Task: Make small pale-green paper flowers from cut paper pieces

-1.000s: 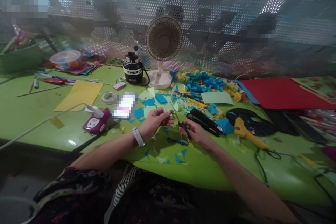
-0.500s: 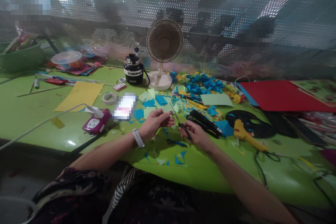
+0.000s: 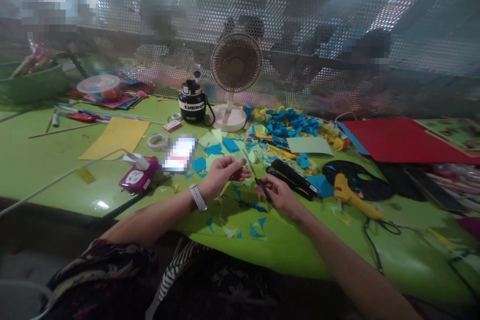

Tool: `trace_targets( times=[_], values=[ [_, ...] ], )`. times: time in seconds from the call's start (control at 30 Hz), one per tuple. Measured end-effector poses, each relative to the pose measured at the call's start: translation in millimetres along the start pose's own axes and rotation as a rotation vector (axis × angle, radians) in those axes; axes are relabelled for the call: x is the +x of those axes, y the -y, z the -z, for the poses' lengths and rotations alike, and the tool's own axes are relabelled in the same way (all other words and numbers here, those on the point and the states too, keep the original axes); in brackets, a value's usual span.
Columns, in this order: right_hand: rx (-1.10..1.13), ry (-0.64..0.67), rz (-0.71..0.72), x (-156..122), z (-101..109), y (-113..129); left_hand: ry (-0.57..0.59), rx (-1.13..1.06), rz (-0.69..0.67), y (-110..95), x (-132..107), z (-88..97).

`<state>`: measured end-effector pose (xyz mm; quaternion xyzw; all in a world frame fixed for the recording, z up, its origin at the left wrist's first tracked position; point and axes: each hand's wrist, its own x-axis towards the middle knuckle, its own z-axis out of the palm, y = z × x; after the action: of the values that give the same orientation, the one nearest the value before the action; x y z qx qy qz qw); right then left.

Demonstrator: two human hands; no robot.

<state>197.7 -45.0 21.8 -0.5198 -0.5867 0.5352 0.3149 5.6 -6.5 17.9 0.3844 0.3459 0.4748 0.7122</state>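
Observation:
My right hand [image 3: 279, 195] is closed around the dark handles of a pair of scissors [image 3: 264, 190], whose thin blades point up and away to the left. Close to the blades, my left hand [image 3: 227, 176] is curled with thumb and fingertips together. Whatever it pinches is too small to make out against the pale green scraps behind it. Blue, green and yellow paper scraps [image 3: 213, 149] lie beyond both hands, and more cut bits [image 3: 257, 227] are scattered below them. A black stapler [image 3: 291, 180] rests just past my right hand.
A fan [image 3: 230, 117] and a black bottle [image 3: 192, 106] stand at the back beside a heap of folded blue and yellow paper [image 3: 288, 122]. Left are a phone [image 3: 180, 153], tape roll [image 3: 157, 142] and purple socket block [image 3: 138, 176]. Right lies a yellow glue gun [image 3: 356, 197] with its cord.
The whole view has shifted slightly, so the background sits a little lower and to the right. Both hands keep nearly the same pose, the scissors still beside the left fingertips.

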Motion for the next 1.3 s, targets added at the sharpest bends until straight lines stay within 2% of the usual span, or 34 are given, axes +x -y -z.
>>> trace_targets(
  times=[0.47,0.7,0.93,1.3],
  values=[
    [-0.022,-0.012,0.011,-1.4,0.5,3.6,-0.022,0.060,-0.027,0.8,3.3,3.1],
    [-0.012,-0.016,0.019,0.9,1.2,1.5,0.022,0.085,-0.019,2.6,3.8,3.8],
    [-0.029,0.000,0.021,-0.8,1.2,2.5,-0.034,0.104,-0.059,-0.2,4.2,3.6],
    [-0.013,-0.014,0.013,-2.3,2.3,3.6,-0.013,0.153,-0.060,0.5,5.1,4.1]
  ],
)
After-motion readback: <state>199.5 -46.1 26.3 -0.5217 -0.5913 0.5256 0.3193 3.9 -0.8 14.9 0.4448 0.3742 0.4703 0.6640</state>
